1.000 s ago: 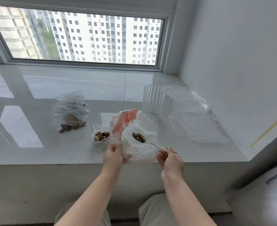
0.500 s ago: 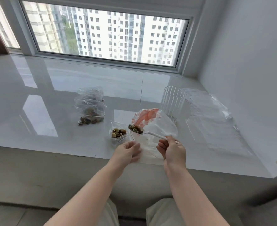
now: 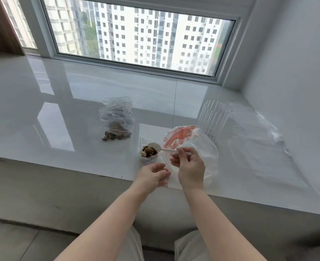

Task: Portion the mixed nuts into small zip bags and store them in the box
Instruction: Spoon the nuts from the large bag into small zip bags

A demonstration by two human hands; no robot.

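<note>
Glossy white sill [image 3: 61,113], right hand [image 3: 190,166] pinching spoon [image 3: 163,148] over small nut bag [image 3: 148,154], left hand [image 3: 153,175] loose, empty

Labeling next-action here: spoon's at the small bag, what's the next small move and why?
Probably draw the spoon back toward the large bag for another scoop. Its bowl looks emptied, tipped over the small zip bag, which already holds nuts. The right hand pinches the handle; the left hand hovers open below.

A white spoon [image 3: 156,147] tops brown nuts [image 3: 149,151], a clear bag [image 3: 193,146] shows red print, and the clear cup [image 3: 212,119] is ribbed.
</note>
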